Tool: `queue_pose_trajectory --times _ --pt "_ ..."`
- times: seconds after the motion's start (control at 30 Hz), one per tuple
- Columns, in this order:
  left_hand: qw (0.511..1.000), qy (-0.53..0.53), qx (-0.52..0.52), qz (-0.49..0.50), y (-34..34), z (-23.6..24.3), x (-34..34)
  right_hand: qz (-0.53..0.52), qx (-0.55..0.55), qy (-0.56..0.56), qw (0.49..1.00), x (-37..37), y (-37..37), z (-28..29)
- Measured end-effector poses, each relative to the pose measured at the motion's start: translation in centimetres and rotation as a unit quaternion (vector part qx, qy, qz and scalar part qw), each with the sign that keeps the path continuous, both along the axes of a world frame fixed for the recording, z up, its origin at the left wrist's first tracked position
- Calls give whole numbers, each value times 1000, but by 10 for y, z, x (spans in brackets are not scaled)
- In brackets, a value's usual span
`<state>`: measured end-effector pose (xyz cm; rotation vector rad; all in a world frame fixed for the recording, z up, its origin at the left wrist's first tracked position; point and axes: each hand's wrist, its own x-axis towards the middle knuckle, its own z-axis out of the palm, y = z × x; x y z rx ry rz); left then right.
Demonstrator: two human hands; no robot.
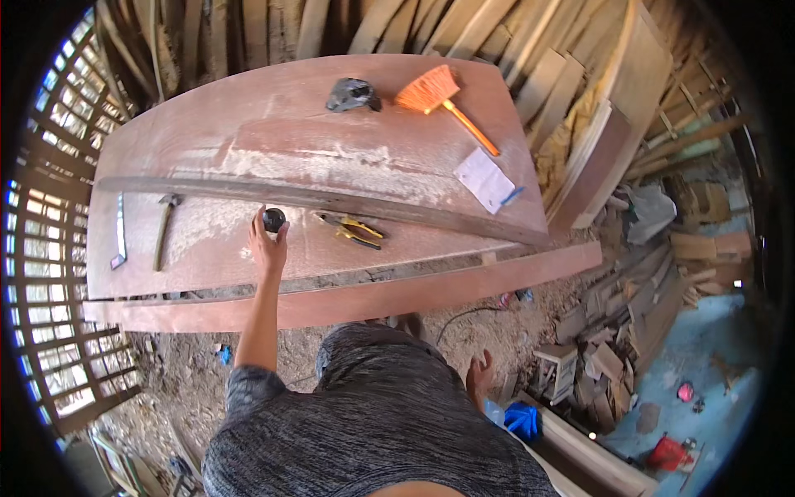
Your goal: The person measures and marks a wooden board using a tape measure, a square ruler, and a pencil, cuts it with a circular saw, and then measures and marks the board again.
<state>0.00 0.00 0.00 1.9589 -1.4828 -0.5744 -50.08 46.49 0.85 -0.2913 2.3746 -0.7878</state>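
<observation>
Workshop space. Left: wooden lattice wall (60,277), bright daylight through the square gaps. Far side: rough planks (397,29) leaning upright in a row, more wide boards (609,157) leaning at far right. Middle: large reddish wood bench (431,248), far edge curved. Floor near it: brown ground (186,364) littered with chips and debris. Right: heap of scrap wood (609,364), crumpled pale plastic sheet (651,214), worn light-blue floor (704,348) with red container (667,454). Right rim darker.
</observation>
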Motion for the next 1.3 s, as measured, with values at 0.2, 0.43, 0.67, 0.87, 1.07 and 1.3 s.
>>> queue_pose_trajectory --times 0.2,0.43,0.67,0.87,1.07,1.3 --pt "911 110 -250 -310 36 93 -107 181 -245 -1 952 63 -182 109" --pt "756 83 -204 -616 102 146 -183 344 -272 -269 858 93 -264 185" --pt "778 210 -68 -588 114 157 -215 195 -366 -470 779 80 -253 171" --pt "663 562 210 -448 127 151 -303 281 -357 -325 829 27 -244 200" --pt "693 500 321 -408 130 148 -422 242 -333 -298 861 -71 -241 162" --pt "717 366 383 -452 136 128 -529 195 -267 -528 782 -231 -227 135"
